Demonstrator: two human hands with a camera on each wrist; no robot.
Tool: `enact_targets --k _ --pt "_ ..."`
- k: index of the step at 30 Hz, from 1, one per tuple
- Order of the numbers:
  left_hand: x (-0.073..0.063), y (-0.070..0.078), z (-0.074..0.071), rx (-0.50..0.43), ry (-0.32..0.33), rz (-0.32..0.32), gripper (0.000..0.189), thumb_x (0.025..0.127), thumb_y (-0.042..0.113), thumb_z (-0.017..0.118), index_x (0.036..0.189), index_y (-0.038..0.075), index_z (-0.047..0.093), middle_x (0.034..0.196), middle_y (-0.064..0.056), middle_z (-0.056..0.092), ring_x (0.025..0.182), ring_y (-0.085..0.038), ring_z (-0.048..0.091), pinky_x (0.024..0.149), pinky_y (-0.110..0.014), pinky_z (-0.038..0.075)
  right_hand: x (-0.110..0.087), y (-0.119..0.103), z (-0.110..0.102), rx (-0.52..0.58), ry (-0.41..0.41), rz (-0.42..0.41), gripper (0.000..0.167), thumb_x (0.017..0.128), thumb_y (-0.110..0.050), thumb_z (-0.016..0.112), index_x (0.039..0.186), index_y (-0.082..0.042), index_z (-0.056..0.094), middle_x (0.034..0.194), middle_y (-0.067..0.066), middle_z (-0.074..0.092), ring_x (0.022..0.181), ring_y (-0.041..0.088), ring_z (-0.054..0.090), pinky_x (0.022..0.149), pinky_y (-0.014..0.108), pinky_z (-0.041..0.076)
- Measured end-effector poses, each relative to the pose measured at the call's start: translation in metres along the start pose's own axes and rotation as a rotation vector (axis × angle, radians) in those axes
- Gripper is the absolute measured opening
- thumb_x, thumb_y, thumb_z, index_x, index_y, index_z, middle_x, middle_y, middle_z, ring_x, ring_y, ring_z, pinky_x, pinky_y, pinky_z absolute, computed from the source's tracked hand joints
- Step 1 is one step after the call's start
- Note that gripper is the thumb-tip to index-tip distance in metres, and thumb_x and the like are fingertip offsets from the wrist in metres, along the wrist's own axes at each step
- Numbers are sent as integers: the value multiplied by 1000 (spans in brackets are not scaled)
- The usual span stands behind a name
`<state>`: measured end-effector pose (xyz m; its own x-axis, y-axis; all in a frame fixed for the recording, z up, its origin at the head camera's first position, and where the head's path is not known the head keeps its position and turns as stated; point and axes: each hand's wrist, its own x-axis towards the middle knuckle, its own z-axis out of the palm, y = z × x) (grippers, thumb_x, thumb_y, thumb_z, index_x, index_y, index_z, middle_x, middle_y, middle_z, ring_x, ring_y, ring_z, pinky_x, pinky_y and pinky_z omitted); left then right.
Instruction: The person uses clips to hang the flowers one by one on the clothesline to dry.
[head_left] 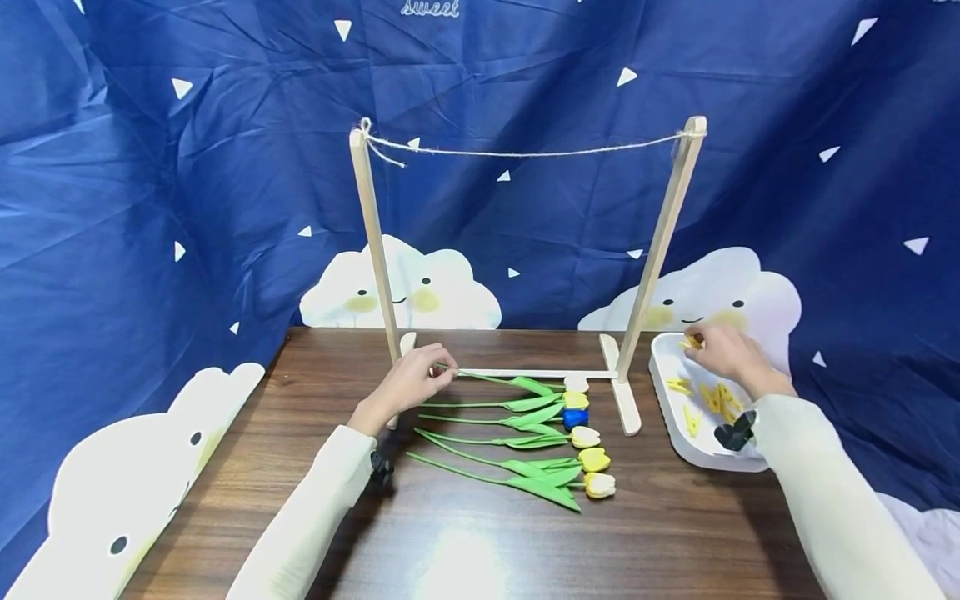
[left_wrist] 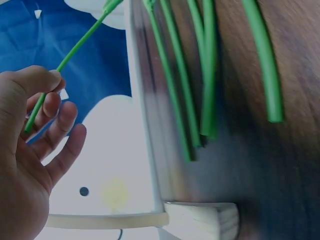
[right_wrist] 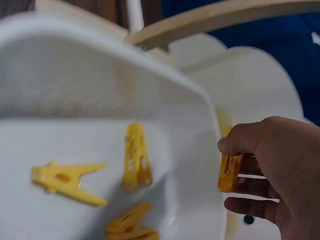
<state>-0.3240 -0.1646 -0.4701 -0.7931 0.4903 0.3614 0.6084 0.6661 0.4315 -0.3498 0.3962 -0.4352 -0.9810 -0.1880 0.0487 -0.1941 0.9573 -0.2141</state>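
Observation:
My left hand pinches the thin green stem of an artificial tulip between thumb and index finger, near the stem's cut end. The stem slants up off the table, and its white bloom lies farthest back in a row. Several more tulips lie beside it, with a blue bloom and a yellow bloom among them. At the far side of a white tray, my right hand holds a yellow clothespin between thumb and fingers. More yellow clothespins lie in the tray.
Behind the tulips stands a wooden frame with a left post, a right post and a sagging string tied between them. Its right foot is close to the tray. A blue cloud-patterned cloth hangs behind the brown table.

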Motion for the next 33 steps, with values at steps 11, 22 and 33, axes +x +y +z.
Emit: enact_targets --k 11,22,33 --pt "13 25 -21 -15 61 22 5 102 18 70 101 17 76 86 6 66 72 -7 57 67 -27 51 5 -41 -33 36 103 -61 41 98 -21 67 131 3 66 120 28 71 104 44 68 82 63 54" --pt "31 48 -43 -76 152 98 6 97 10 72 101 14 72 85 1 67 71 -11 60 66 -27 51 -2 -85 -69 30 271 -100 39 94 -21 68 129 -4 70 110 18 74 96 35 70 74 58 54" --pt "45 61 -51 -124 224 171 10 94 0 66 101 7 67 87 -5 69 72 -15 66 69 -29 56 -16 -117 -92 24 333 -101 33 93 -26 70 120 -7 73 99 13 73 87 30 68 63 45 49"
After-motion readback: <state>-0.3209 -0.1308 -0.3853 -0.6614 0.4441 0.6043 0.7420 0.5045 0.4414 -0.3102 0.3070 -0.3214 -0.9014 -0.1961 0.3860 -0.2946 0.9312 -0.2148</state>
